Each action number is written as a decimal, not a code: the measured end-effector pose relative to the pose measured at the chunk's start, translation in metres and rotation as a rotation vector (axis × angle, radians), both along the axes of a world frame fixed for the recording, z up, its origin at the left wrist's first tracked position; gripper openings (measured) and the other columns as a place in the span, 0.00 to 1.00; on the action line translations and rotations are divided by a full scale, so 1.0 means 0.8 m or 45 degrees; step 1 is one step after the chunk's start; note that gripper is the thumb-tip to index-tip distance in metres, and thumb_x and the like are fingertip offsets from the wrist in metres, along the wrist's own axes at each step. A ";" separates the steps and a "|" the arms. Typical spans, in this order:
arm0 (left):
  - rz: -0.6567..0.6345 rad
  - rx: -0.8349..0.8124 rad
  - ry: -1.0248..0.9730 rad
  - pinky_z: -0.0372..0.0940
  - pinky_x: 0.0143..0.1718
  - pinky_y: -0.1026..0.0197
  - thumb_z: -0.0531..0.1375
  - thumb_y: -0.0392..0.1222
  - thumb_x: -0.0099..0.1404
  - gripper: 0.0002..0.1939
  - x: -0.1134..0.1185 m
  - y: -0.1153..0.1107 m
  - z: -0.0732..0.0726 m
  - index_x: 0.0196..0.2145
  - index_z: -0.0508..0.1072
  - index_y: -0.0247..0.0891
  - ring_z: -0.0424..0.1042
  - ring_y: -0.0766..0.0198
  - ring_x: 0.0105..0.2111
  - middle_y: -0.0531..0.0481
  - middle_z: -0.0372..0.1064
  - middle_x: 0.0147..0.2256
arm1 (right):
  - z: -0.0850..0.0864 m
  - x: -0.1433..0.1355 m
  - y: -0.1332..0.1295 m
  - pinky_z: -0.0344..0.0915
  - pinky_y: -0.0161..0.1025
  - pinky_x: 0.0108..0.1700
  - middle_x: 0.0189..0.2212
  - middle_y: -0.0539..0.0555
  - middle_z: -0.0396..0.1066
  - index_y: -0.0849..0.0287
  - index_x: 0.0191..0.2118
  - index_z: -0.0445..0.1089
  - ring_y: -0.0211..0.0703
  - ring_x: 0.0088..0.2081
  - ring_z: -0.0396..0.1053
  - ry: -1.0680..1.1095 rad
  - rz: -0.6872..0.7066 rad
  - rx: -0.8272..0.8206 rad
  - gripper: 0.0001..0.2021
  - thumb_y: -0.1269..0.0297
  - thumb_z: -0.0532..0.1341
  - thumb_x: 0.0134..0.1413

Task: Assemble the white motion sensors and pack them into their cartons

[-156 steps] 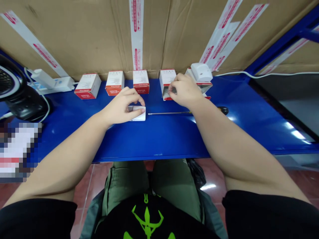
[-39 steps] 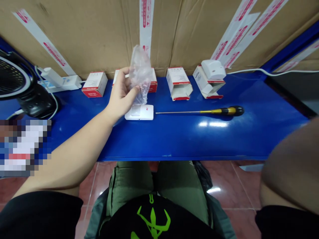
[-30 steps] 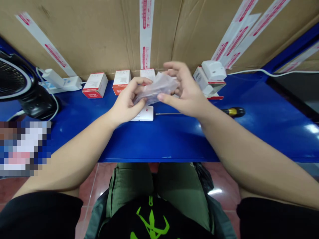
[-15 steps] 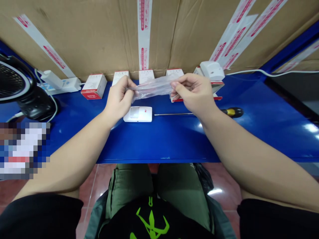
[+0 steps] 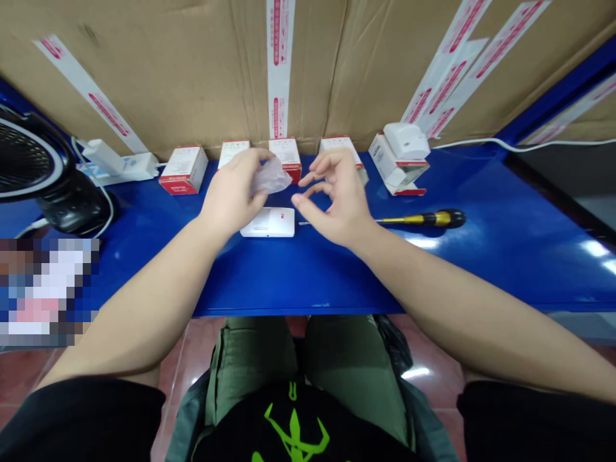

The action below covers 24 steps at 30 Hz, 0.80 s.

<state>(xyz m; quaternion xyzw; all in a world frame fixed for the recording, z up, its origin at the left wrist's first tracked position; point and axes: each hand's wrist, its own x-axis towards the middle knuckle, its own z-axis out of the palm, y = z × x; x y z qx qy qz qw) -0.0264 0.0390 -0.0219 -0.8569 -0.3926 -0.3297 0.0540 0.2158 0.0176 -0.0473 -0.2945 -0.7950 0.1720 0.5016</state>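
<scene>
A crumpled clear plastic bag is gathered in my left hand, whose fingers curl round it above the blue table. My right hand hovers to the right of the bag with fingers bent and apart, holding nothing. Just below my left hand lies a white motion sensor with a small red mark. A screwdriver with a black and yellow handle lies to the right; my right hand hides part of its shaft, and the tip shows beside the sensor.
Several small red-and-white boxes, one being a box at left, line the cardboard wall. A white device rests on an opened box. A black fan and a power strip stand left. A white cable runs right.
The plastic bag was stretched between both hands; now it is bunched in my left hand. My right hand has let go and moved left and slightly down, uncovering the screwdriver handle.
</scene>
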 end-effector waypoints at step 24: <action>-0.504 0.045 -0.348 0.74 0.44 0.40 0.56 0.70 0.78 0.25 -0.010 0.046 -0.039 0.51 0.60 0.46 0.71 0.51 0.41 0.43 0.66 0.45 | 0.039 0.050 0.004 0.80 0.59 0.63 0.61 0.57 0.79 0.46 0.59 0.74 0.63 0.68 0.74 0.481 0.333 -0.651 0.41 0.26 0.75 0.45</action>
